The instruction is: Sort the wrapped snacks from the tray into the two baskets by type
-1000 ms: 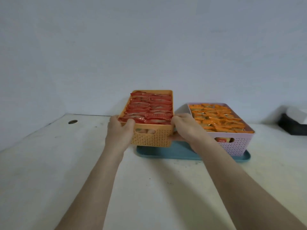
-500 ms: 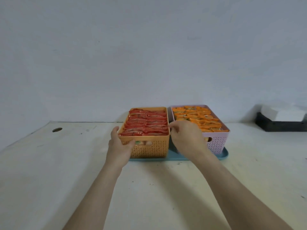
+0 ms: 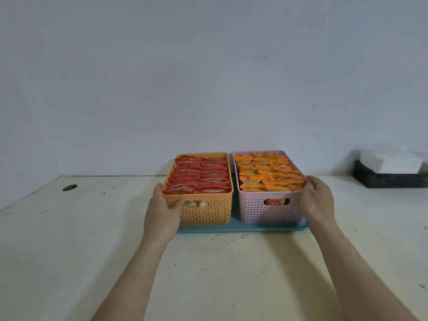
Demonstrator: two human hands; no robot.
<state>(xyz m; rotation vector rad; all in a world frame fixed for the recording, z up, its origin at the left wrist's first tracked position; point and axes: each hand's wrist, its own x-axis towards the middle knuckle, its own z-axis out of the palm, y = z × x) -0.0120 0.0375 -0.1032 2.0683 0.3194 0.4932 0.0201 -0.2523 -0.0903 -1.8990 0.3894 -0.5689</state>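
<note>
While the orange basket [image 3: 208, 212] and pink basket [image 3: 254, 212] stand side by side on the tray [image 3: 243, 228], long axes pointing away, the left hand [image 3: 162, 212] grips the orange one's outer near corner, the right hand [image 3: 318, 200] the pink one's.

Red patch: white marks like "151", blurred, on a packet [image 3: 275, 202] behind the pink basket [image 3: 254, 213] handle slot, 9 o'clock from my right hand [image 3: 317, 200].
Elsewhere: nothing I can read.

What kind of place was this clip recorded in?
Probably a bare workroom or test bench: a scuffed pale table with a cable hole, a blank wall behind, and a black box holding white blocks at the right.
</note>
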